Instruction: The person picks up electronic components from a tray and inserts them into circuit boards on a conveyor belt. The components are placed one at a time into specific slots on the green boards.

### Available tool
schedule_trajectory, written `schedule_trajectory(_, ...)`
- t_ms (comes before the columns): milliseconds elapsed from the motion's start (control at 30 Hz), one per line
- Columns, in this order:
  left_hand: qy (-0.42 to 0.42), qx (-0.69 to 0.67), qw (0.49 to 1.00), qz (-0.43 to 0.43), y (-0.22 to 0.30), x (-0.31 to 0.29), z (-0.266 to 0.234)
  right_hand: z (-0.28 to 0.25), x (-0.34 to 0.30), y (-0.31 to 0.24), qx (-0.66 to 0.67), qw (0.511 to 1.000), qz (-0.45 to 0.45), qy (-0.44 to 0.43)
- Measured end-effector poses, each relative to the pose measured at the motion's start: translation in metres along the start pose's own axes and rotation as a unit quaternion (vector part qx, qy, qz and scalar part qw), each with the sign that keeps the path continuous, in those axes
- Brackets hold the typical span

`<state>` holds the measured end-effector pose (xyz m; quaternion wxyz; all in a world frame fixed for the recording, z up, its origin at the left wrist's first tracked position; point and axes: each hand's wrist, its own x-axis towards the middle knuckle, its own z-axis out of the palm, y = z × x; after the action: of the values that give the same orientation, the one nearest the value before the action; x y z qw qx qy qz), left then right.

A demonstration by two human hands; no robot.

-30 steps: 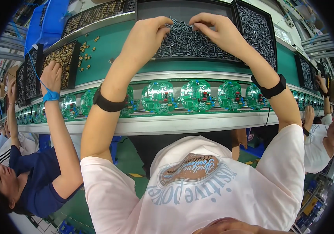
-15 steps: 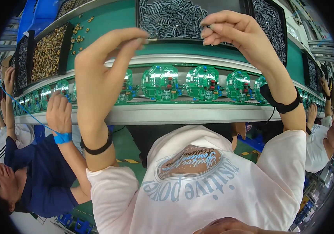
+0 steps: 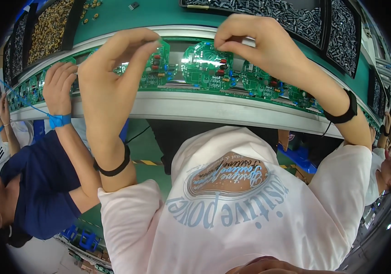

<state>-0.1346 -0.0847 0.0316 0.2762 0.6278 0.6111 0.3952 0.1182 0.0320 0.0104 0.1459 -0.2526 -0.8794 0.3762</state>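
Left hand (image 3: pixel 106 75) and right hand (image 3: pixel 266 43) had fingers (image 3: pixel 232 45) nearly pinched; anything held, I couldn't tell. A bump could've bent little parts (image 3: pixel 222 67) on the green board (image 3: pixel 196 66) by the right fingers.

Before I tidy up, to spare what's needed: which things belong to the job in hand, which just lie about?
Likely in use: green circuit boards; trayed dark cylindrical components.

Likely lying about: loose yellow-brown ring-shaped components; one black legged component.
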Motion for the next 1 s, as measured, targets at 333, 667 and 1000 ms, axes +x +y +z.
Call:
schedule_trajectory(333, 0.035, -0.057, 0.998, -0.008, -0.016, -0.002, 0.004, 0.025, 0.011, 0.048, -0.108, 0.901, -0.372, 0.196)
schedule_trajectory(667, -0.085, -0.267, 0.955, -0.101, -0.036, -0.001, -0.009, 0.017, -0.006, 0.016, -0.177, 0.977, -0.114, 0.032)
schedule_trajectory(1000, -0.106, -0.317, 0.935, -0.121, -0.042, 0.001, -0.008, 0.001, -0.007, 0.009, -0.259, 0.951, -0.168, -0.005)
